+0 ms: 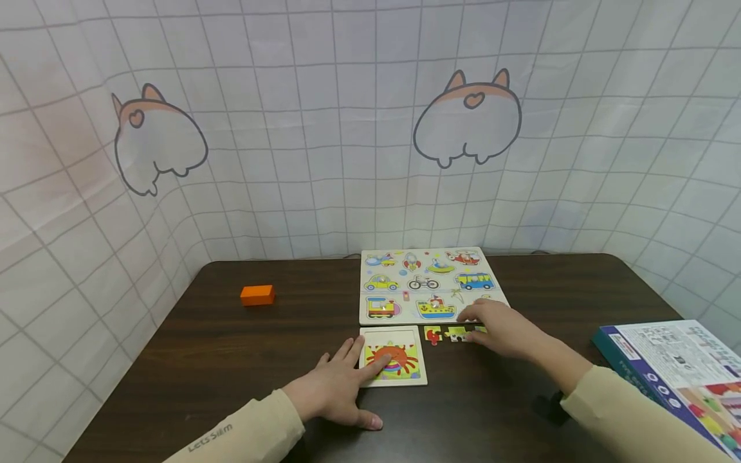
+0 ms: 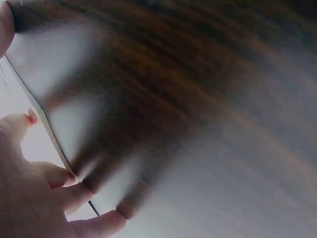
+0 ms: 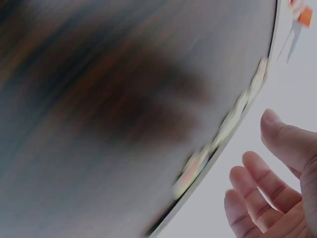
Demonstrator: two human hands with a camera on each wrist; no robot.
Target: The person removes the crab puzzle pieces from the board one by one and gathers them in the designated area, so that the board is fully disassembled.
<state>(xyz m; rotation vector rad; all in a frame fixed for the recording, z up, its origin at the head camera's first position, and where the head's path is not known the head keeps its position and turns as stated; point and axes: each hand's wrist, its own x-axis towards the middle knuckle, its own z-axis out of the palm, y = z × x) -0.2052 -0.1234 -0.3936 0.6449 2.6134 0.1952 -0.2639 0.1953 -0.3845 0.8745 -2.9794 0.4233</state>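
One splayed left hand (image 1: 334,390) rests ungrasping on the small puzzle (image 1: 408,359), probably steadying it, while the relaxed, empty right hand (image 1: 502,328) nears loose pieces (image 1: 457,334), seemingly kept handy at the puzzle's two o'clock.

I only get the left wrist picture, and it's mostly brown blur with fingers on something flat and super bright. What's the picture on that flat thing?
Observer: It's a small square board, and the picture on it looks like an orange crab.
Operator: Ooh! So where's the other hand? I don't see it at all.
Observer: The right hand is at the right end of a row of little puzzle pieces.
Operator: And is there anything way over on the left side?
Observer: Yes, an orange block lies by itself toward the far left of the table.
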